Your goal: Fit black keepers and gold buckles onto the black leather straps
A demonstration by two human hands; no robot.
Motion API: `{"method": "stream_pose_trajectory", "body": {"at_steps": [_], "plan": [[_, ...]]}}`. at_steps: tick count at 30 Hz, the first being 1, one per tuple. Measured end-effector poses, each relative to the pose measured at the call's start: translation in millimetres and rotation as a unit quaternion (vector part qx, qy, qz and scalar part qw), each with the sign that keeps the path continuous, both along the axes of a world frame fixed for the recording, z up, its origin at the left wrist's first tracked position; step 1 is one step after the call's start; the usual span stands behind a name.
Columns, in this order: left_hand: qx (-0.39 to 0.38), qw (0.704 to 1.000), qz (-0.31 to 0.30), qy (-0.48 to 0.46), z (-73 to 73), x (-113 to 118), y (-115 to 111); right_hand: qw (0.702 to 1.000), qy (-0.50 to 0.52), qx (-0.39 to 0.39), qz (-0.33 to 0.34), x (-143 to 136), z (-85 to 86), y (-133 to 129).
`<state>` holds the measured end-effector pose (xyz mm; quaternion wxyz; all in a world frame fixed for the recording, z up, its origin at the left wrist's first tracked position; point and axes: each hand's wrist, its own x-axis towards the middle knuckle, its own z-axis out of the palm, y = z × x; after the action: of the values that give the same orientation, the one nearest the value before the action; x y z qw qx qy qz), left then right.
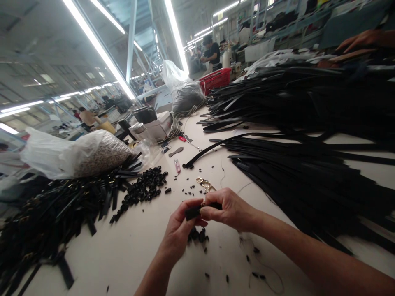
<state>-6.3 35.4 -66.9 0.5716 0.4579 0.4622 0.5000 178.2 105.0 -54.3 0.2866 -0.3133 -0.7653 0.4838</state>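
Between my two hands is a short black strap (193, 212), with a small bit of gold metal showing at its middle. My left hand (179, 224) pinches the strap's left part between thumb and fingers. Around its right part the fingers of my right hand (230, 209) are closed. A gold clasp (206, 184) lies just beyond the fingertips, partly hidden by my right hand. Under the hands sits a small heap of black pieces (199, 235), and more tiny black bits are scattered about the white table (123, 255).
Left lie a pile of black straps (55, 205), a heap of black loops (145, 185) and a filled plastic bag (95, 154). Long black strips (293, 164) cover the right. Pink snips (177, 165) lie ahead. Another person's hand (364, 40) is at upper right.
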Motion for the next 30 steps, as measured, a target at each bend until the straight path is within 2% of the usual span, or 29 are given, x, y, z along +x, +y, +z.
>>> {"method": "stream_pose_trajectory", "body": {"at_steps": [3,5,8,12,14,17,19,22,25,30], "plan": [[-0.005,1.000,0.011,-0.019,0.1,-3,1,1.000,0.000,-0.005,0.026,1,1.1,1],[-0.018,0.999,0.025,-0.022,1.8,-3,3,0.999,-0.007,0.028,0.033,3,0.7,2],[-0.056,0.998,0.020,-0.007,4.9,-3,5,0.990,-0.025,0.138,0.007,4,-2.4,4],[-0.094,0.995,0.001,0.030,5.0,-2,6,0.949,-0.044,0.309,-0.042,5,-6.6,5],[-0.108,0.994,0.005,0.028,3.5,-1,7,0.929,-0.035,0.362,-0.071,4,-6.2,4],[-0.109,0.992,0.049,-0.039,1.7,1,8,0.909,0.007,0.399,-0.123,4,-3.2,3],[-0.101,0.988,0.081,-0.088,1.5,3,9,0.911,0.013,0.392,-0.126,3,-2.9,1],[-0.087,0.985,0.100,-0.114,2.0,5,9,0.941,-0.019,0.330,-0.074,-1,-7.6,-3],[-0.089,0.985,0.101,-0.106,1.4,7,8,0.969,-0.017,0.244,-0.035,-6,-13.1,-5],[-0.115,0.986,0.107,-0.064,-2.8,9,6,0.989,0.078,0.111,-0.053,-10,-12.8,-7]]}}
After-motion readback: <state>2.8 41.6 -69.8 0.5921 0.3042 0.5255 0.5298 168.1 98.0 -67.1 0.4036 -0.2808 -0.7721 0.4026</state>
